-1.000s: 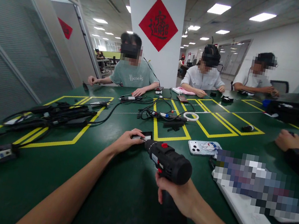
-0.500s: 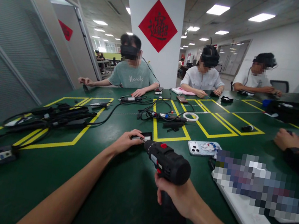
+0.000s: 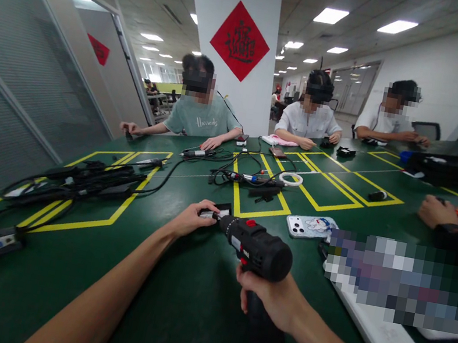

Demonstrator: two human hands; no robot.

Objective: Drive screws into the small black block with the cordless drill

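A small black device [image 3: 215, 211] lies on the green desk [image 3: 185, 317], just left of a yellow-taped square. The left hand [image 3: 191, 219] pinches it against the desk, fingers closed on its near edge. A black cordless drill [image 3: 257, 247] points its tip at the device's right end; the right hand [image 3: 272, 300] is clenched around the drill's grip. Right of the drill lies a white phone [image 3: 310, 226]. Beyond the device, tangled cables [image 3: 250, 176] lie near a person in a green shirt [image 3: 200, 119].
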